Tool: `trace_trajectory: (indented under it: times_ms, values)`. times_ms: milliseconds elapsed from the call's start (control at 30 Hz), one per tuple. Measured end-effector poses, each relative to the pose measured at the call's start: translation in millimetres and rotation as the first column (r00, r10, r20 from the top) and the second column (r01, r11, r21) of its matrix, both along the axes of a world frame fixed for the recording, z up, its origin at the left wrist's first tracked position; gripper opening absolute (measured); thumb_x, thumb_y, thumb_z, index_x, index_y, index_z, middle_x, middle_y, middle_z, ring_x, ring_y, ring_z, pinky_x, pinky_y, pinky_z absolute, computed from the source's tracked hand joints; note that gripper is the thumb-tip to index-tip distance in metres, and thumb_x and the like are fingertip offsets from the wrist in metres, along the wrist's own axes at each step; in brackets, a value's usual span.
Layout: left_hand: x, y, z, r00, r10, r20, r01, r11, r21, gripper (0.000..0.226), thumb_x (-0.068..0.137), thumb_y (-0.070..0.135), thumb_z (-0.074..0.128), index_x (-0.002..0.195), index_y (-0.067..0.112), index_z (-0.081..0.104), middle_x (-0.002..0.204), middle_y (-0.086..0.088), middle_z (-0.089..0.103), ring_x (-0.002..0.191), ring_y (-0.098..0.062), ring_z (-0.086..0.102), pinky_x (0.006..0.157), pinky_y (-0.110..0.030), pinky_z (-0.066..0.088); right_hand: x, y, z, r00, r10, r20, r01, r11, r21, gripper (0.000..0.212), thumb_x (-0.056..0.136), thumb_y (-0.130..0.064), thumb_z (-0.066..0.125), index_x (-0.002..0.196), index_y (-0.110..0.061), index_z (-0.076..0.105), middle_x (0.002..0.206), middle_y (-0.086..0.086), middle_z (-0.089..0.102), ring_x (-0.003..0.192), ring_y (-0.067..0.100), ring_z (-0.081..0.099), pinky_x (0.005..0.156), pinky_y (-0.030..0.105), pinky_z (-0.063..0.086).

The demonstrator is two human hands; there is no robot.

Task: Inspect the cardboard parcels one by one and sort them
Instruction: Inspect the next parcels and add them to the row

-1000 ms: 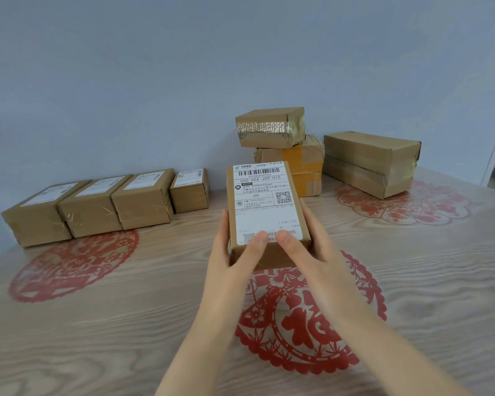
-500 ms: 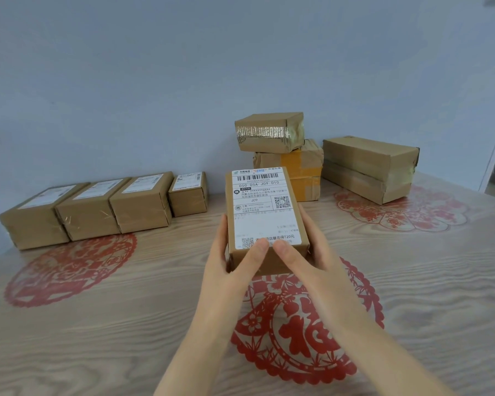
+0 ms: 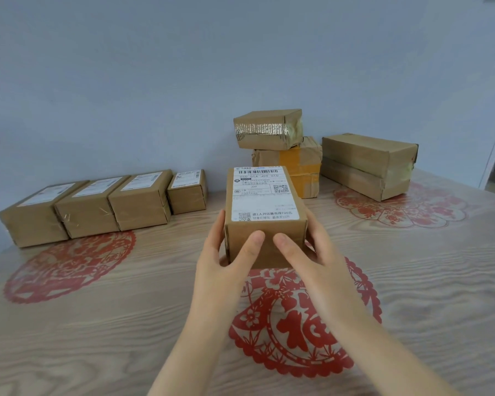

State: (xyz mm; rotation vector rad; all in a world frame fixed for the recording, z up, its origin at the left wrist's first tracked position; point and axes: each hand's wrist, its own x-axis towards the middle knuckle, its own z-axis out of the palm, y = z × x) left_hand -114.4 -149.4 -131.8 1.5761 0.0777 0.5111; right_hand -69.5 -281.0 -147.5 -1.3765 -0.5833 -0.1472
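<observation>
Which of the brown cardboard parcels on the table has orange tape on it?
The lower brown cardboard parcel of the middle stack at the back, beneath the cardboard parcel with wrinkled shiny tape. No other shows orange.

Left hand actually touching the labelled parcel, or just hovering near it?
Touching. Head view: left hand has its thumb flat on the near face of the labelled parcel and fingers wrapped on its left side.

Every cardboard parcel (image 3: 266,228) is brown, several carrying white labels (image 3: 265,195); one shows orange tape (image 3: 296,161). Red paper-cut motifs (image 3: 297,324) pattern the pale wood-grain table (image 3: 126,324).
</observation>
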Motion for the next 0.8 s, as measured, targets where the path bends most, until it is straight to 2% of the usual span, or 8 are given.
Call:
trace_trajectory:
  times_ms: [200,300,400,467,533,633,733,800]
  values:
    - [1.3,2.0,-3.4,1.0,0.001,0.026,-0.002,1.0,0.002,0.082,0.066,0.051,0.071,0.143,0.03,0.052,0.129,0.01,0.067,0.105,0.002,0.067,0.074,-0.009,0.054,0.5,0.0,2.8,0.999,-0.036,0.001,0.036,0.999,-0.009,0.061,0.079,-0.039,0.064,0.136,-0.045,0.042,0.107,-0.045,0.061,0.102,-0.019,0.058,0.077,0.004,0.048]
    - [0.8,1.5,-0.9,0.999,0.008,0.044,-0.007,1.0,-0.03,0.084,0.066,0.046,0.072,0.145,0.032,0.049,0.127,0.013,0.067,0.102,0.006,0.067,0.071,-0.008,0.053,3.6,-0.9,-1.5,0.999,-0.052,-0.014,0.051,0.999,-0.017,0.074,0.074,-0.048,0.067,0.143,-0.044,0.04,0.118,-0.037,0.061,0.108,-0.014,0.058,0.081,0.01,0.052]
    - [-2.0,3.6,4.4,0.997,0.022,0.077,-0.018,0.998,-0.052,0.079,0.068,0.038,0.072,0.144,0.033,0.051,0.125,0.014,0.067,0.099,0.01,0.066,0.07,-0.006,0.051,4.7,-2.3,-1.2,0.999,-0.031,-0.028,0.029,0.999,-0.046,0.09,0.068,-0.058,0.07,0.145,-0.058,0.025,0.137,-0.03,0.049,0.116,-0.004,0.058,0.089,0.022,0.055]
    - [-3.3,4.7,5.1,0.994,0.034,0.102,-0.027,0.997,-0.073,0.073,0.069,0.037,0.072,0.14,0.034,0.054,0.127,0.012,0.068,0.105,0.006,0.066,0.072,-0.007,0.052,4.6,-2.9,-0.7,1.0,-0.001,-0.03,-0.001,0.998,-0.064,0.082,0.068,-0.057,0.072,0.139,-0.064,0.031,0.139,-0.024,0.048,0.115,0.003,0.061,0.086,0.029,0.057]
    - [-2.7,4.5,4.1,0.99,0.069,0.124,-0.056,0.993,-0.104,0.077,0.067,0.034,0.073,0.141,0.034,0.053,0.128,0.013,0.066,0.108,0.005,0.066,0.074,-0.008,0.052,2.2,-2.3,-0.1,0.999,0.004,-0.042,-0.007,0.997,-0.077,0.068,0.071,-0.05,0.071,0.13,-0.059,0.04,0.131,-0.022,0.053,0.107,0.0,0.064,0.077,0.025,0.059]
    - [0.2,2.9,2.9,0.985,0.103,0.135,-0.084,0.987,-0.135,0.087,0.066,0.031,0.074,0.147,0.03,0.045,0.131,0.012,0.064,0.109,0.006,0.065,0.078,-0.009,0.054,-1.4,1.0,-2.5,0.997,-0.016,-0.074,0.009,0.996,-0.094,0.063,0.069,-0.05,0.069,0.126,-0.044,0.043,0.122,-0.02,0.057,0.098,-0.01,0.063,0.074,0.014,0.054]
    - [3.0,1.8,-1.1,0.99,0.079,0.113,-0.069,0.994,-0.088,0.069,0.068,0.035,0.072,0.134,0.025,0.055,0.117,0.009,0.073,0.106,-0.001,0.068,0.081,-0.015,0.056,-4.4,3.9,-3.3,0.992,-0.04,-0.116,0.028,0.994,-0.11,0.057,0.07,-0.049,0.069,0.12,-0.04,0.045,0.117,-0.019,0.061,0.095,-0.012,0.064,0.072,0.008,0.051]
    - [4.7,-0.3,-4.6,0.994,0.041,0.1,-0.035,0.998,-0.06,0.069,0.07,0.037,0.07,0.136,0.026,0.054,0.116,0.013,0.073,0.108,-0.002,0.068,0.085,-0.018,0.057,-3.9,3.7,-3.5,0.99,-0.036,-0.136,0.025,0.996,-0.085,0.055,0.075,-0.042,0.07,0.124,-0.033,0.047,0.112,-0.018,0.064,0.09,-0.012,0.065,0.07,0.006,0.05]
